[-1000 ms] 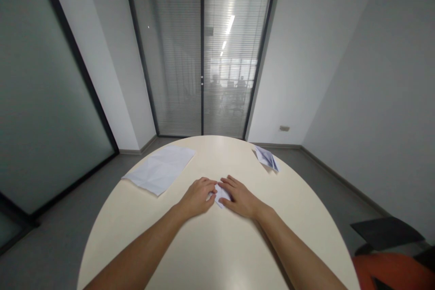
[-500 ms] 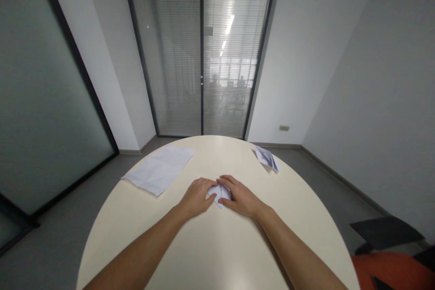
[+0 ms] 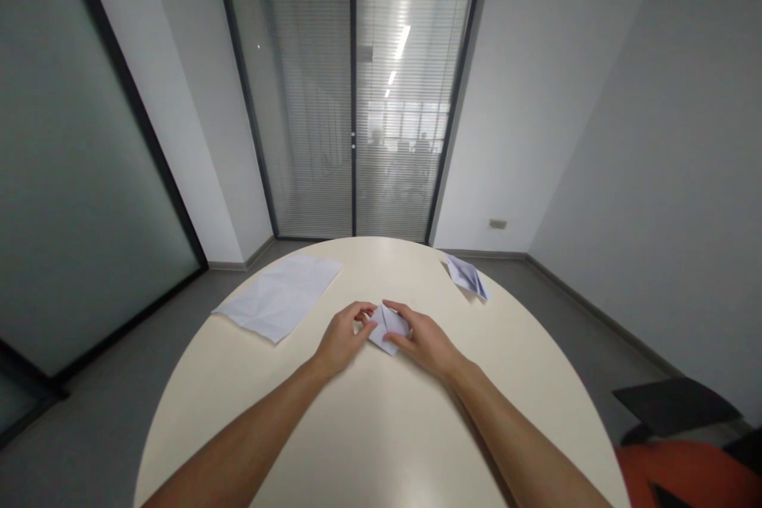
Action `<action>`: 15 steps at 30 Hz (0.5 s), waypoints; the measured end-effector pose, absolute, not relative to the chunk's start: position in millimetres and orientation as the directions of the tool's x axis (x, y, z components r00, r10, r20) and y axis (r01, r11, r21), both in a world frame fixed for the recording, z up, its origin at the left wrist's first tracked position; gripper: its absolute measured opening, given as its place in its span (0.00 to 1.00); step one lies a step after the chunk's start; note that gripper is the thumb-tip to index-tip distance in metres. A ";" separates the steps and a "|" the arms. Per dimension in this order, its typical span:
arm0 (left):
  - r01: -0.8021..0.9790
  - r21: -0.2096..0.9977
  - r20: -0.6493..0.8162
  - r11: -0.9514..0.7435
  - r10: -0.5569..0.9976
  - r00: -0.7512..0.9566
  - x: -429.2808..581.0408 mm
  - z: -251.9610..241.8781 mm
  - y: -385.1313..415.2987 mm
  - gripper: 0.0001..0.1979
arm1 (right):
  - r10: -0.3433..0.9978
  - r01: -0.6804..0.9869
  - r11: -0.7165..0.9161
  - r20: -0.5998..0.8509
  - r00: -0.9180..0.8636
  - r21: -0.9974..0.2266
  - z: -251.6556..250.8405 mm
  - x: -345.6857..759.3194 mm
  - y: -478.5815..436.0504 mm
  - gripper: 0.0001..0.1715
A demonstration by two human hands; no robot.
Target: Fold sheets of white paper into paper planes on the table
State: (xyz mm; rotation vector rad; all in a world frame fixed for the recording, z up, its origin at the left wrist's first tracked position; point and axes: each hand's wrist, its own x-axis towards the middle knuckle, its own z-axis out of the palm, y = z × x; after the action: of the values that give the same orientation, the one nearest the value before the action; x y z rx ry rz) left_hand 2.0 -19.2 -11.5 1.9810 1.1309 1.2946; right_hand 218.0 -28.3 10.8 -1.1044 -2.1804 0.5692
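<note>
The folded paper [image 3: 390, 323] is held at 2 sides by left hand [image 3: 341, 339] and right hand [image 3: 429, 340]; presumably light and easily creased, it is best gripped by edges.

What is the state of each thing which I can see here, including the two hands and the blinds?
Small paper: folded, held between both hands
Left hand: fingers bent, at the small paper's left side
Right hand: thumb and fingers on its right side
Large sheet: spread out, creased
Far-right paper: bent, not lying flat
Blinds: lowered, some light passing through
</note>
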 end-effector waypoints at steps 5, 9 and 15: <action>0.361 0.728 0.546 -0.584 0.811 0.211 2.7 -10.6 -21.4 0.13 | 0.830 0.587 0.556 0.356 -0.430 -0.588 16.4 216.6 -27.9 0.24; 0.403 0.675 0.570 -0.618 0.783 0.248 2.3 -8.1 -23.4 0.07 | 0.828 0.602 0.559 0.362 -0.427 -0.570 19.9 215.1 -29.1 0.14; 0.411 0.683 0.546 -0.603 0.796 0.260 1.5 -6.1 -25.0 0.07 | 0.830 0.559 0.552 0.341 -0.441 -0.619 19.7 213.7 -30.1 0.15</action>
State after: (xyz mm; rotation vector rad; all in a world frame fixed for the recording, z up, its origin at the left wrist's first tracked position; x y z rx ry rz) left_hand 1.5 -25.0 -6.1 2.1327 1.0963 1.2897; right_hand 213.7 -30.1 19.7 -1.1120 -2.1619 0.5620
